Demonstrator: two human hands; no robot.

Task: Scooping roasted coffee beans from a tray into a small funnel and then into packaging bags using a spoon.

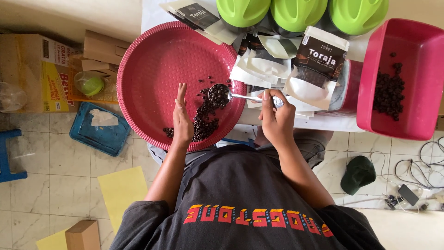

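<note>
My right hand [275, 121] grips the handle of a metal spoon [221, 95] whose bowl is full of dark coffee beans. The spoon hovers over a round red woven tray [152, 69]. A pile of dark beans [203, 121] lies at the tray's near right side. My left hand [181, 119] stands flat and upright on the tray, fingers together, just left of the bean pile and holding nothing. Beside my right hand sits a white and black stand-up pouch [318, 65] partly filled with beans.
A red rectangular tub [411, 120] holding some beans sits at the right. Three green lids [296, 13] line the top edge. Empty pouches [259, 62] lie behind the tray. On the tiled floor are a blue tray [99, 132], cardboard boxes [39, 69], a green cap [358, 172] and cables [418, 183].
</note>
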